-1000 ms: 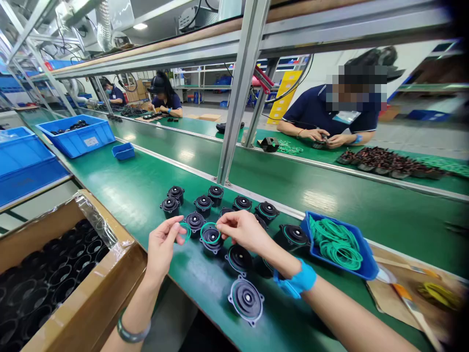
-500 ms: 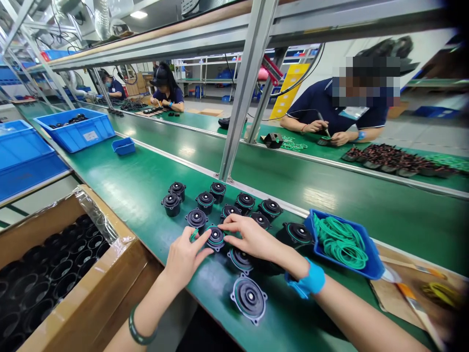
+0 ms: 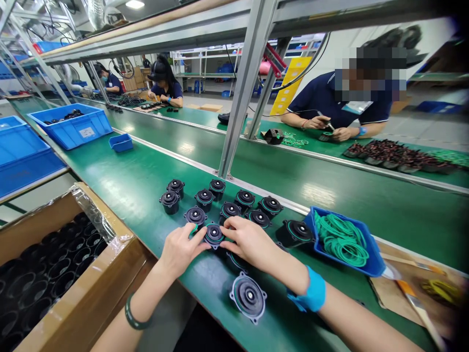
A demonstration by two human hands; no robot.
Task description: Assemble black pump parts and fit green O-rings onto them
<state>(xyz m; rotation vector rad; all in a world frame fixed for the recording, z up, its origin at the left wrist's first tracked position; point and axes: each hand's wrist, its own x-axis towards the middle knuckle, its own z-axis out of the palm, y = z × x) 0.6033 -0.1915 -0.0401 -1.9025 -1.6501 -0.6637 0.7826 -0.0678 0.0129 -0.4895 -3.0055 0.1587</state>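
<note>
A black round housing [image 3: 214,233] with a green rubber ring around its raised top stands between my hands on the green bench. My left hand [image 3: 182,248] touches its left side with finger and thumb, and a loop of green rubber ring [image 3: 193,228] shows between its fingers. From the right, my right hand [image 3: 246,240] grips the housing's edge with thumb and fingertips. Several similar housings stand around, such as the nearer one [image 3: 249,295] and one at the right [image 3: 294,231]. Green rings show on many of them. My right hand partly hides another housing [image 3: 237,261].
A blue bin of green rings [image 3: 377,266] stands at the right, beside brushes [image 3: 415,305] on cardboard. At the left is a carton [image 3: 120,239] holding black parts. A metal post [image 3: 234,112] rises behind the housings. Co-workers sit across the bench, one at the right [image 3: 311,105].
Both hands have stayed at the same housing, with their fingers shifting slightly around its rim. My left hand has moved a little left, and the view has shifted slightly.
</note>
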